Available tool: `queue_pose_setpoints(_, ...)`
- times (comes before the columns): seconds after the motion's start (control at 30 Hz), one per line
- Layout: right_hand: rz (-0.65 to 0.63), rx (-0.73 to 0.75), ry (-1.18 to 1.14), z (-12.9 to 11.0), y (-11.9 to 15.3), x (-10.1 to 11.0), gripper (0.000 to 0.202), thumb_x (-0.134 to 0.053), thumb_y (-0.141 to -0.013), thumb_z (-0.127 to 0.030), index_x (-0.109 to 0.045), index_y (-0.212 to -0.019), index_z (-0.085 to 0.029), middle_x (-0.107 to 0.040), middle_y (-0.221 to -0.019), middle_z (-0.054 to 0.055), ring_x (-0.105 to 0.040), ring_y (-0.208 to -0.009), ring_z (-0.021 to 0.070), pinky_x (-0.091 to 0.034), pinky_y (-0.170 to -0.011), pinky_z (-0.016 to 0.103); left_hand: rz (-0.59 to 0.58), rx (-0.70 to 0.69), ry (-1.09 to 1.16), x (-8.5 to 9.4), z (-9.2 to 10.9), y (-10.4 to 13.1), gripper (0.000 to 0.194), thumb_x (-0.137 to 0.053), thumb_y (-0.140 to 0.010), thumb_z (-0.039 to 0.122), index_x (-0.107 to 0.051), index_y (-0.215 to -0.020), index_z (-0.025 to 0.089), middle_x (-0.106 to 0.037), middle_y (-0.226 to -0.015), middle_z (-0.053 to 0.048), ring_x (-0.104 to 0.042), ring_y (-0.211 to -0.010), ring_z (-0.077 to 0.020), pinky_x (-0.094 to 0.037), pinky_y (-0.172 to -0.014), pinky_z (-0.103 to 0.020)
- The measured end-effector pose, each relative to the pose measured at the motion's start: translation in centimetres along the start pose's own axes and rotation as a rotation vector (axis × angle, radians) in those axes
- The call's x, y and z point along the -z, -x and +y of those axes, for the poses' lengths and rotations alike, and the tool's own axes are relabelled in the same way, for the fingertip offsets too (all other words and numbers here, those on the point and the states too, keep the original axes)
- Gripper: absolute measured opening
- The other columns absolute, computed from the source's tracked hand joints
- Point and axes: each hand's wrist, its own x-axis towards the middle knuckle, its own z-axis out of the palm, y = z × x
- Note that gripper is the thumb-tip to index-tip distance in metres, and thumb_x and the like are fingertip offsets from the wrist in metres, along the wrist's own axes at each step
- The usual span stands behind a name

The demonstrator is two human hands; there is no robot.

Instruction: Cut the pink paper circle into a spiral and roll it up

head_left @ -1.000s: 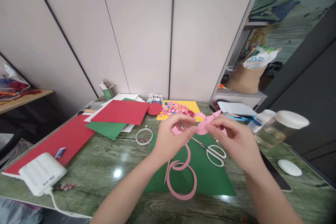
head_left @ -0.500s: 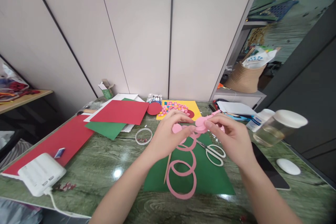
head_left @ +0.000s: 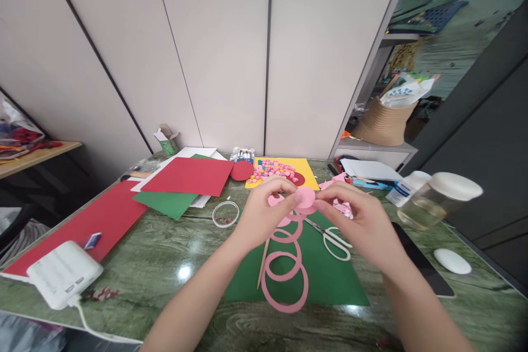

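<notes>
Between my two hands is a small pink paper disc [head_left: 306, 198]. My left hand [head_left: 264, 209] pinches its left side, and my right hand [head_left: 355, 212] has its fingertips closed at its right edge. Below them a chain of overlapping pink paper rings [head_left: 285, 303] runs down over a green sheet [head_left: 330, 280]. Another pink piece [head_left: 284, 221] lies partly hidden behind my left hand. White-handled scissors [head_left: 338, 243] rest on the green sheet by my right hand, and a thin wooden stick [head_left: 263, 264] lies left of the rings.
Pink beads [head_left: 272, 168] are heaped on a yellow sheet [head_left: 307, 168] at the back. A tape roll [head_left: 225, 214] and red sheets [head_left: 187, 176] are to the left, with a white charger [head_left: 65, 274]. A lidded jar [head_left: 437, 203] and a black tablet [head_left: 424, 264] stand right.
My hands have drawn closer together, with the right one moving left. The pink disc has shifted slightly left and now looks like a single round. The upper rings have moved a little left.
</notes>
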Motion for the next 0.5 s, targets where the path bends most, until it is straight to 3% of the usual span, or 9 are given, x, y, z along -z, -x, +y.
queue_pose_setpoints(0.17, -0.125, -0.096, 0.137, 1.4, -0.3, 1.7, 0.019, -0.053, -0.085, -0.04, -0.063, -0.088, -0.024, -0.066, -0.086, 0.001, -0.058, -0.075, 0.0168, -0.043, -0.065, 0.028, 0.048, 0.015, -0.025, 0.3, 0.1, 0.0, 0.019, -0.056, -0.082, 0.03, -0.054, -0.067, 0.018, -0.055, -0.073, 0.0, -0.05, -0.077, -0.0123, -0.039, -0.072, -0.026)
queue_pose_setpoints(0.37, -0.072, -0.106, 0.162, 0.9, 0.2, 2.3, 0.023, -0.05, -0.086, -0.045, -0.063, -0.088, -0.025, -0.066, -0.086, -0.001, -0.059, -0.074, 0.0149, -0.042, -0.063, 0.026, 0.048, 0.032, -0.08, 0.2, 0.4, 0.2, 0.02, -0.057, -0.081, 0.031, -0.055, -0.066, 0.017, -0.056, -0.07, 0.001, -0.049, -0.074, -0.0114, -0.036, -0.067, -0.025)
queue_pose_setpoints(0.5, -0.073, -0.107, 0.163, 0.5, 0.6, 2.7, 0.026, -0.049, -0.086, -0.047, -0.063, -0.091, -0.026, -0.066, -0.088, 0.0, -0.06, -0.075, 0.015, -0.043, -0.063, 0.025, 0.011, 0.098, -0.012, 0.1, 0.4, 0.2, 0.021, -0.059, -0.079, 0.035, -0.057, -0.068, 0.017, -0.053, -0.063, 0.003, -0.045, -0.06, -0.0081, -0.034, -0.056, -0.022)
